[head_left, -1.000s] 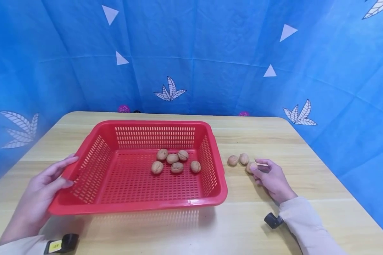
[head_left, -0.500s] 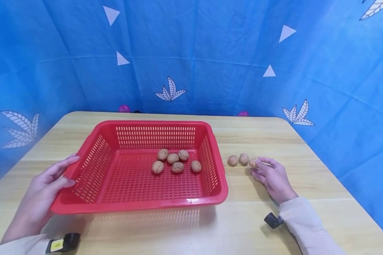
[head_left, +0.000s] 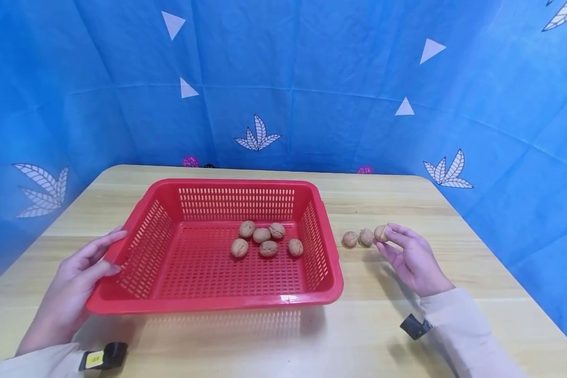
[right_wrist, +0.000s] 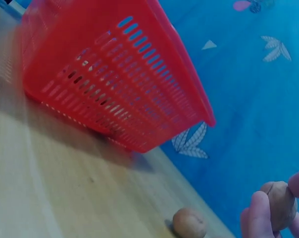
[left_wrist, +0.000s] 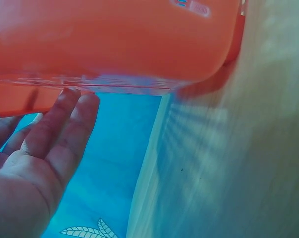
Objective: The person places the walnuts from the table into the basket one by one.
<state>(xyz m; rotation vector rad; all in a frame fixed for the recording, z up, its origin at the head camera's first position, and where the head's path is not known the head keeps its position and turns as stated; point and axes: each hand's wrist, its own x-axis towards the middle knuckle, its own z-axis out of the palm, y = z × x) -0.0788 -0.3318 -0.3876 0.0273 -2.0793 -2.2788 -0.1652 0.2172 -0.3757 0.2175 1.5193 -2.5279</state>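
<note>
Pinched in the right hand (head_left: 413, 257), a walnut (head_left: 380, 233) lifts off the table (head_left: 368, 325), right of the basket (head_left: 208, 302); left hand (head_left: 77, 278) rests flat on its left rim. Left wrist: straight fingers (left_wrist: 73, 116) touch the rim. Right wrist: fingertips (right_wrist: 256, 210) pinch the walnut. No readable writing.

The basket (left_wrist: 115, 44) is filling the top of the left wrist view, its rim and holes running off the edges, and the left hand (left_wrist: 30, 163) is being cut off at the bottom left corner. In the right wrist view the fingers (right_wrist: 256, 218) are half hiding the held walnut (right_wrist: 280, 204), and the frame is cropping the right hand (right_wrist: 288, 213).
</note>
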